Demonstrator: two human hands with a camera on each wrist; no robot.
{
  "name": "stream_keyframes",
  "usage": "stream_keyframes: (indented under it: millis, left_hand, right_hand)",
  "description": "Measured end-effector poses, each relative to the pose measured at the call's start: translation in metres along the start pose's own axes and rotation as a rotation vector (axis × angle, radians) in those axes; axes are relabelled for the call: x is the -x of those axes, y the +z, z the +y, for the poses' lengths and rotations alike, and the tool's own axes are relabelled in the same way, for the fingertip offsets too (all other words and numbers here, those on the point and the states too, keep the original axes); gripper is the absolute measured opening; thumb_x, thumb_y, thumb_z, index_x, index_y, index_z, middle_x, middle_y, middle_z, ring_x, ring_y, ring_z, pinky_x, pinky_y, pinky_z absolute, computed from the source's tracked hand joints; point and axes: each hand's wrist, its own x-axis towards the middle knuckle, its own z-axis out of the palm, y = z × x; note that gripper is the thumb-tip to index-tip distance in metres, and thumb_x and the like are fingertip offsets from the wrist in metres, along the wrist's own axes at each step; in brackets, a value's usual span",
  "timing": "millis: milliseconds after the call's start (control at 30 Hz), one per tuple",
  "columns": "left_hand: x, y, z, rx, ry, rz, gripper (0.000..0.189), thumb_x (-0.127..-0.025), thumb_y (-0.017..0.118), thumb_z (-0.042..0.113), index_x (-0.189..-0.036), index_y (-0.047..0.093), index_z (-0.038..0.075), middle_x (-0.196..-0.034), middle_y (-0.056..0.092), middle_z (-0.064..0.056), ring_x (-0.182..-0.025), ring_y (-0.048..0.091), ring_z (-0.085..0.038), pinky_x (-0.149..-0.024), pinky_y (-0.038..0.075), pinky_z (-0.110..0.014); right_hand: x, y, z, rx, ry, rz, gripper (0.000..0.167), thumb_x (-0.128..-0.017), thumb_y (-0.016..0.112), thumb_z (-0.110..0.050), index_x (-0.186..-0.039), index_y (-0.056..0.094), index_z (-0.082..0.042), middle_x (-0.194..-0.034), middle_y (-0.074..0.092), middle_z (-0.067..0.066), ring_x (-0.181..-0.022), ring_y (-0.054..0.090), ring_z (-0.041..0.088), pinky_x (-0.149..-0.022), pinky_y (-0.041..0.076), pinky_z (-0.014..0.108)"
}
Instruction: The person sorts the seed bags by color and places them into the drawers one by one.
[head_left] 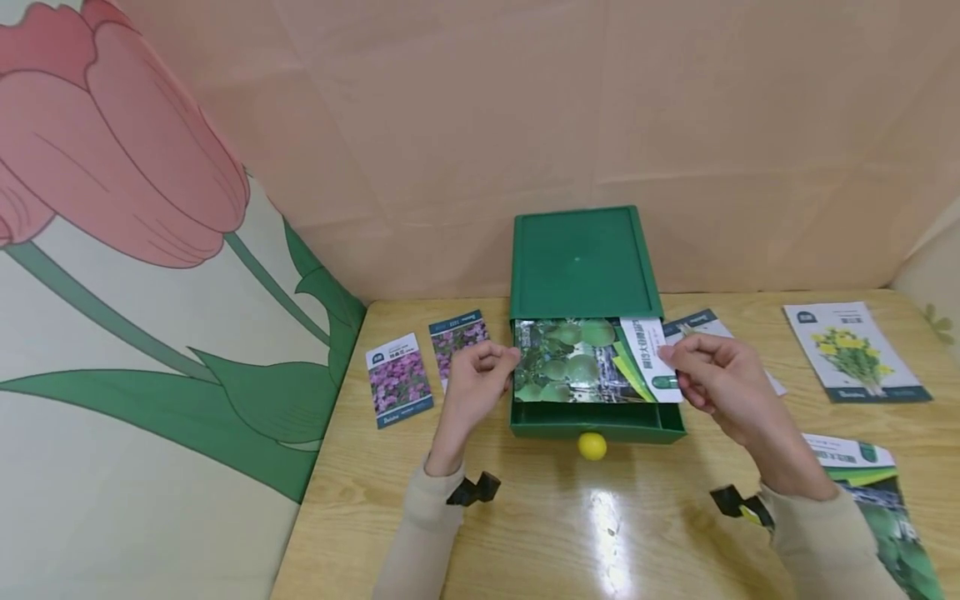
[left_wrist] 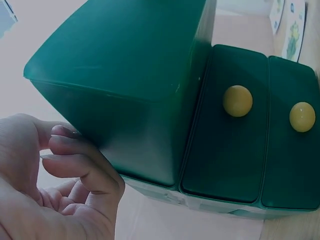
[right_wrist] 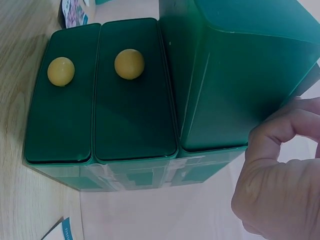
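A green seed packet picturing round green fruit lies level above the pulled-out top drawer of a green drawer cabinet. With thumb and fingers, my left hand pinches the packet's left edge. At the opposite, white-printed end, my right hand grips the other edge. The drawer has a yellow knob on its front, and part of its inside shows below the packet. In both wrist views the drawer's side hides the packet. Two lower drawers there are pushed in, each with a yellow knob.
Two packets with purple flowers lie left of the cabinet. On the right are a yellow-flower packet, another packet partly behind my right hand, and a second green-fruit packet under my right forearm. A wall stands close behind the cabinet.
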Motion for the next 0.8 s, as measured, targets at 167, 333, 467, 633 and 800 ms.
stream_keyframes:
  millis: [167,333,467,633,800]
  left_hand:
    - [0.000,0.000,-0.001,0.010,0.018,-0.003,0.022,-0.105,0.068,0.016,-0.090,0.076,0.001,-0.060,0.060,-0.004,-0.049,0.040,-0.013,-0.049,0.035,-0.027]
    - [-0.002,0.000,0.000,-0.001,0.011,0.002,0.023,-0.104,0.069,0.018,-0.089,0.077,0.002,-0.061,0.061,-0.009,-0.049,0.041,-0.012,-0.049,0.034,-0.027]
    - [-0.005,-0.001,0.001,-0.011,0.015,0.004,0.023,-0.105,0.069,0.019,-0.091,0.078,0.003,-0.059,0.061,-0.001,-0.048,0.039,-0.013,-0.048,0.032,-0.027]
    - [-0.009,-0.002,0.000,-0.008,0.021,0.009,0.024,-0.105,0.069,0.020,-0.092,0.078,0.002,-0.061,0.062,-0.005,-0.048,0.039,-0.014,-0.048,0.032,-0.027]
    - [-0.011,-0.001,-0.002,-0.028,0.024,0.026,0.024,-0.105,0.069,0.021,-0.091,0.078,0.003,-0.063,0.065,-0.003,-0.048,0.042,-0.013,-0.048,0.034,-0.028]
  right_hand:
    - [0.000,0.001,0.001,-0.007,0.009,0.017,0.022,-0.106,0.067,-0.009,-0.084,0.067,-0.008,-0.062,0.058,-0.002,-0.047,0.044,0.012,-0.049,0.014,0.042]
    - [-0.001,0.001,0.000,-0.005,0.018,0.031,0.023,-0.106,0.068,-0.010,-0.084,0.068,-0.008,-0.061,0.058,-0.002,-0.047,0.045,0.011,-0.049,0.015,0.042]
    - [-0.003,0.001,-0.001,-0.009,0.021,0.036,0.022,-0.106,0.069,-0.013,-0.084,0.068,-0.007,-0.062,0.059,-0.002,-0.048,0.047,0.010,-0.047,0.017,0.039]
    - [-0.004,0.002,-0.004,-0.004,0.019,0.041,0.022,-0.105,0.071,-0.016,-0.086,0.067,-0.007,-0.063,0.060,-0.002,-0.048,0.048,0.009,-0.043,0.021,0.035]
    - [-0.006,0.004,-0.006,-0.006,0.023,0.061,0.020,-0.103,0.073,-0.015,-0.086,0.068,-0.007,-0.063,0.062,-0.002,-0.048,0.048,0.009,-0.039,0.032,0.024]
